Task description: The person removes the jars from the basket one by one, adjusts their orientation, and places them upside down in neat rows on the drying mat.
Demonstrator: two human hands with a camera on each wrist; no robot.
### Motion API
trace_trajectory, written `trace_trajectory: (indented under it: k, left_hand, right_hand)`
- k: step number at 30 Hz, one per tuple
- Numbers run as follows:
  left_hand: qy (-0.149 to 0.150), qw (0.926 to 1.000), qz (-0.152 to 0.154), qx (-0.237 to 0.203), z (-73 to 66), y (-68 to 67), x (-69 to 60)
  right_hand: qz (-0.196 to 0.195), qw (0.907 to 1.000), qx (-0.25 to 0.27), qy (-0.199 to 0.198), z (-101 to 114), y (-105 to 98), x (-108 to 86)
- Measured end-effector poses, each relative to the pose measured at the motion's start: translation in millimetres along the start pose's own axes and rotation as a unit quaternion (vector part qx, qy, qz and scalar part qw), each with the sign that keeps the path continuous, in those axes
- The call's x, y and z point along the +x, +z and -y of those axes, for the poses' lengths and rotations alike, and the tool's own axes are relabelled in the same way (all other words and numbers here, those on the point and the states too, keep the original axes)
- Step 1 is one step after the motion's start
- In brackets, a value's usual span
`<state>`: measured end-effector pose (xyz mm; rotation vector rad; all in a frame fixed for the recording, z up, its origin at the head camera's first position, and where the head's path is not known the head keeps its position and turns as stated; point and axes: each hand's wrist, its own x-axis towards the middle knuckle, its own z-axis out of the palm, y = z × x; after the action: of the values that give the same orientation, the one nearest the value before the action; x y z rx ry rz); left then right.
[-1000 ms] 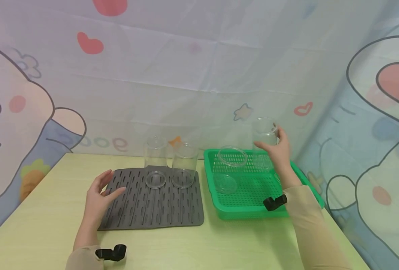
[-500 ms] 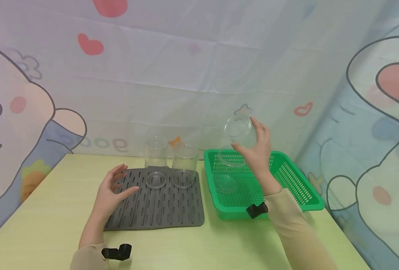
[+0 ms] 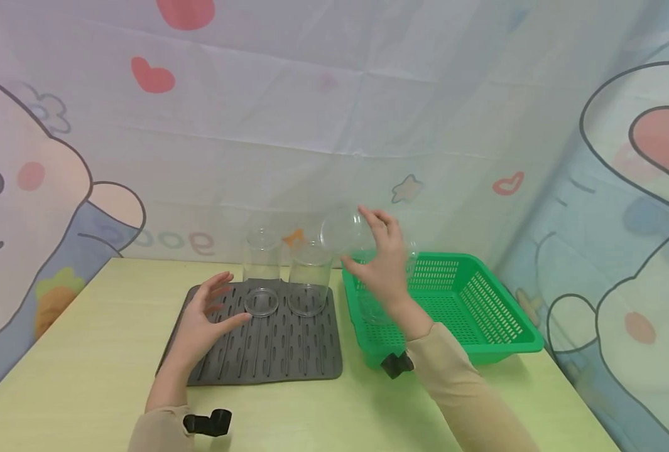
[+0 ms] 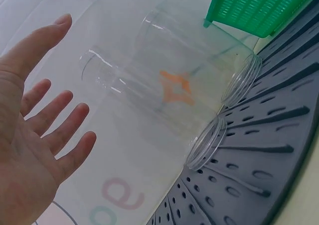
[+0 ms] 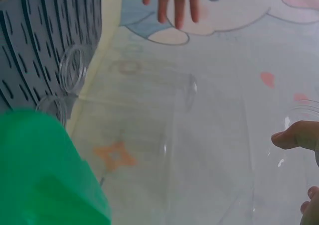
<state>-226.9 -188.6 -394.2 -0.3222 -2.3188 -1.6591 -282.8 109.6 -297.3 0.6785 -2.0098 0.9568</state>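
A clear jar (image 3: pixel 341 231) is held in the right hand (image 3: pixel 384 267), its side gripped between the thumb and the fingers, which are parted to the jar's width; the jar is tilted and raised above the table (image 3: pixel 289 414). With the head view read as a clock face centred on the grey mat (image 3: pixel 249 361), the lifted jar is placed towards half past one. Nothing is held by the left hand (image 3: pixel 201 323), whose fingers and thumb are spread well apart at nine o'clock, over the mat's edge. Two more clear jars are stood upright on the mat, the first jar (image 3: pixel 262 270) near twelve o'clock and the second jar (image 3: pixel 310 279) near one, set just beside each other with their ringed ends down. The lifted jar is seen at one o'clock from the second jar; whether the two are touched together cannot be told. At three o'clock, just beside the mat, a green basket (image 3: pixel 506 346) is placed, and another clear jar (image 3: pixel 375 309) is stood at nine o'clock within it, partly hidden by the right hand. A printed curtain (image 3: pixel 289 113) is hung behind the table, across twelve o'clock.
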Motion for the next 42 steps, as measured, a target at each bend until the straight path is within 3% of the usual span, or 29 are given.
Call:
trace_trajectory:
  k: [13, 20, 31, 35, 42]
  left_hand:
    - [0.03, 0.9993, 0.013, -0.016, -3.5, 16.1, 5.7]
    - [0.043, 0.9984, 0.026, -0.028, -2.8, 15.4, 5.0]
    - [0.061, 0.9965, 0.05, -0.026, -7.8, 20.7, 1.8]
    - [0.058, 0.9967, 0.051, -0.024, -7.9, 21.9, 3.0]
    - [0.026, 0.9979, 0.058, -0.013, -8.7, 26.5, 3.3]
  right_hand:
    - [0.057, 0.9935, -0.049, -0.085, 28, 46, -32.6]
    - [0.094, 0.9871, -0.092, -0.091, 39, 66, -49.0]
    - [0.133, 0.9737, -0.152, -0.106, 39, 84, -69.2]
    - [0.14, 0.9706, -0.16, -0.113, 41, 89, -72.3]
    - [0.141, 0.9652, -0.184, -0.121, 42, 95, -76.2]
